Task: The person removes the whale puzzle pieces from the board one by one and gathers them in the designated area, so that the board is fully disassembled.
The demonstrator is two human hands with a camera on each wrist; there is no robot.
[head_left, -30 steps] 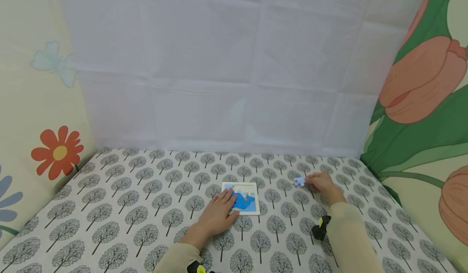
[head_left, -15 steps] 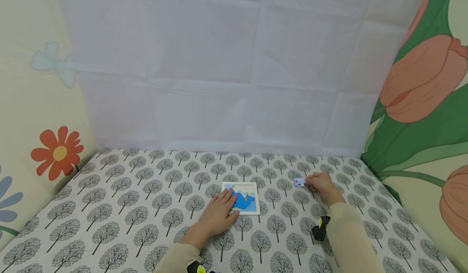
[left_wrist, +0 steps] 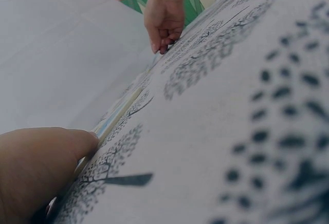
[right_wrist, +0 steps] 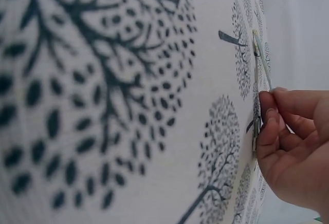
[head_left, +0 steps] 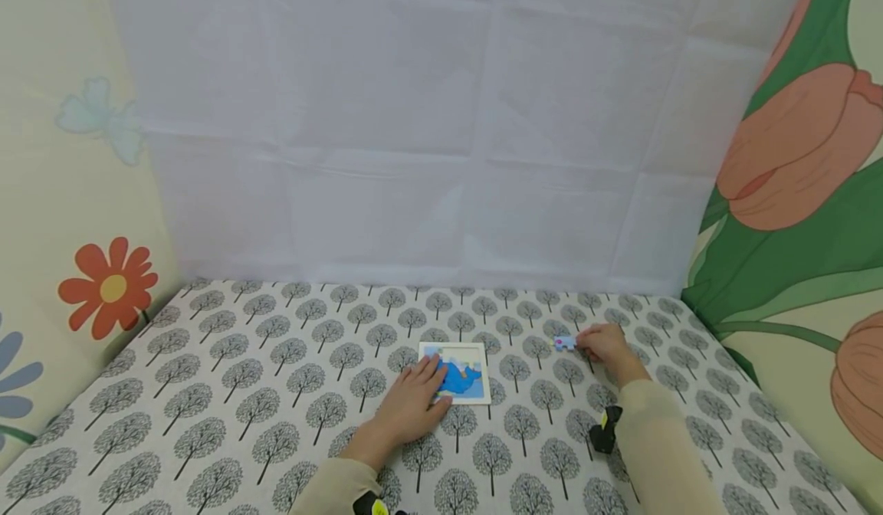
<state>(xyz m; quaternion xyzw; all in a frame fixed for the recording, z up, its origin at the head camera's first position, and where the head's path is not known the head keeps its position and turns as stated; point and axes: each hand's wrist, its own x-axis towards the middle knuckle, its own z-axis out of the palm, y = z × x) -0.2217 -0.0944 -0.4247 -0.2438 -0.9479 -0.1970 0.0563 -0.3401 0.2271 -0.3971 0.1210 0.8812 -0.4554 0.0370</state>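
A light blue jigsaw puzzle piece [head_left: 566, 342] with a pink mark is pinched between the thumb and fingers of my right hand [head_left: 608, 350]. In the right wrist view the puzzle piece [right_wrist: 264, 62] appears nearly edge-on, tilted just above the cloth. My left hand [head_left: 412, 401] rests with its fingers spread over the left part of a white-framed puzzle board [head_left: 487, 377] showing a blue whale. A pale strip shows along the top of the board's picture; my fingers hide its left side. In the left wrist view, the left thumb [left_wrist: 77, 143] touches the board's edge.
A cloth [head_left: 276, 377] printed with grey trees covers the table. Behind it hangs a white sheet [head_left: 386, 132]. Flower-patterned walls [head_left: 793, 285] stand at both sides. Something small and partly hidden lies on the cloth beneath the right hand.
The puzzle piece in my right hand has tilted, so less of its face shows in the head view. My left hand and the board have stayed in place.
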